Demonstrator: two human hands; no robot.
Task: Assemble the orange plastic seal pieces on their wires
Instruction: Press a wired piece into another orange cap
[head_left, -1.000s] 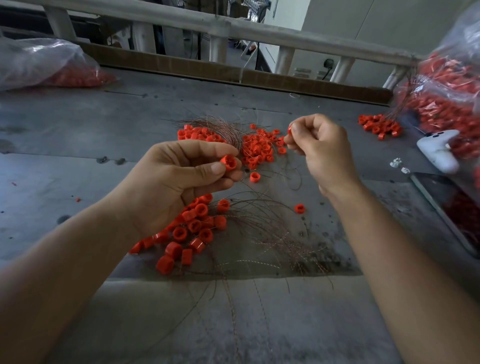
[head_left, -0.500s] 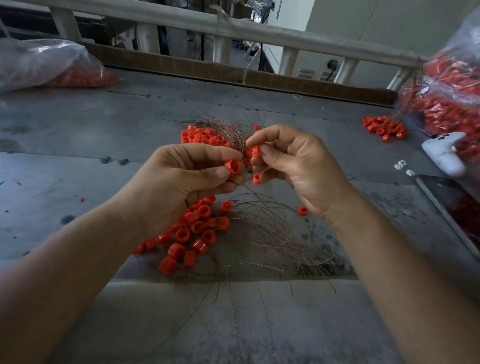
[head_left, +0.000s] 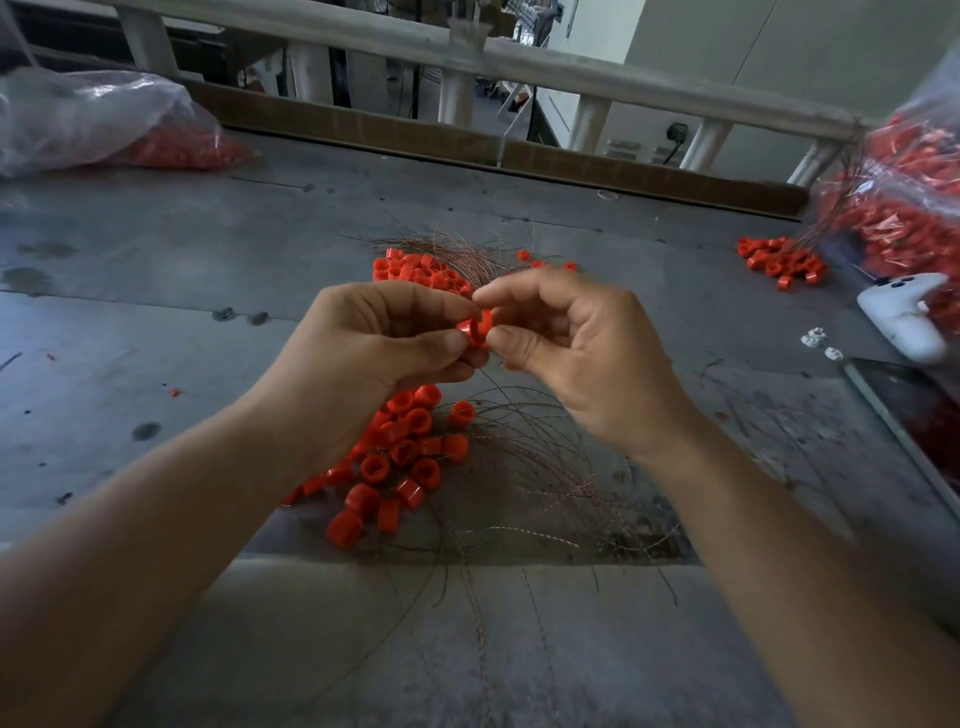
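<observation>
**Q:** What are the hands doing?

**A:** I see both hands meeting just above the near pile (head_left: 400, 457) of orange seal pieces. The left hand (head_left: 374, 364) pinches one orange seal piece (head_left: 477, 327) between thumb and forefinger, with its other fingers curled. The right hand (head_left: 582, 358) pinches the same piece from the opposite side. I cannot tell whether it also holds a wire.

**Q:** And around that pile?

**A:** Thin coppery wires (head_left: 530, 467) fan out from the pile's right side across the grey worktable (head_left: 156, 312). Beyond the pile, behind the hands, lies a second heap (head_left: 421, 270) of seal pieces. Far to the pile's right I see a smaller heap (head_left: 779, 260), a white controller (head_left: 904, 317) and a clear bag (head_left: 909, 208) of orange parts. Far to its left sits another plastic bag (head_left: 93, 119).
</observation>
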